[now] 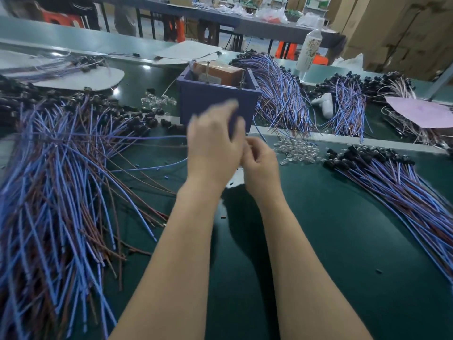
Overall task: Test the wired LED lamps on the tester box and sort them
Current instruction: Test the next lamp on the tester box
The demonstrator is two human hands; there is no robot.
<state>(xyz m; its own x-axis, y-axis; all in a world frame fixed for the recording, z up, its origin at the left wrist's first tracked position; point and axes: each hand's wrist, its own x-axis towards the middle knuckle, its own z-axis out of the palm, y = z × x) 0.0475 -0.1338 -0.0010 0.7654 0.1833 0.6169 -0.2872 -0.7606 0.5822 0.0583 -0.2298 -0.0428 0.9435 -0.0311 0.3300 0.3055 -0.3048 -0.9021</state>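
Green mat runs under everything. The biggest mass is the left pile of wired lamps, well left of the fingers, with leads fanned toward us and black heads on the far side. The right pile sits well right of the fingers, heads nearest them, leads trailing away down-right. More bundles lie beyond and right of the fingers, behind the box.

Tester box: purple, open top, orange block inside, straight ahead and just beyond the fingers. We see upright pins at its top, on the side far from the fingers.

Left hand is motion-blurred, back toward us. Its fingers overlap the box's front wall in view; we cannot tell whether they touch it or hold anything. Right hand sits just right of it and nearer us. Its fingers are curled in, thumb against forefinger, as if pinching, but the left hand hides what, so we cannot tell.

Two blue leads run in from the left and vanish behind the left hand, long axis roughly left-right. Our read: they belong to the lamp under test, so the bare ends must swing forward and up to the pins. The left hand is nearer the box; the right hand is nearer the right pile for the drop.

Clear caps lie heaped just right of the right fingers.
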